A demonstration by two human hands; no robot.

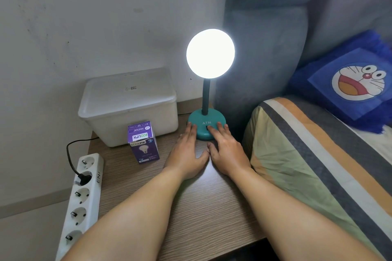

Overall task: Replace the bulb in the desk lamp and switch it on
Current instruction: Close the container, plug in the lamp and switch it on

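A teal desk lamp stands at the back of the wooden bedside table (197,203). Its bulb (210,53) glows bright white on top of a dark flexible neck (206,96). The round teal base (204,123) bears the letters ATN. My left hand (187,150) lies flat on the table, fingertips touching the base's left edge. My right hand (227,150) rests on the base's front right, its index finger on the dark switch (206,127). Neither hand holds anything. A purple bulb box (143,143) stands left of my left hand.
A white lidded plastic container (129,104) sits at the table's back left. A white power strip (81,199) with one black plug (81,178) hangs along the left edge. A striped pillow (314,165) and a blue cartoon cushion (352,85) lie on the right.
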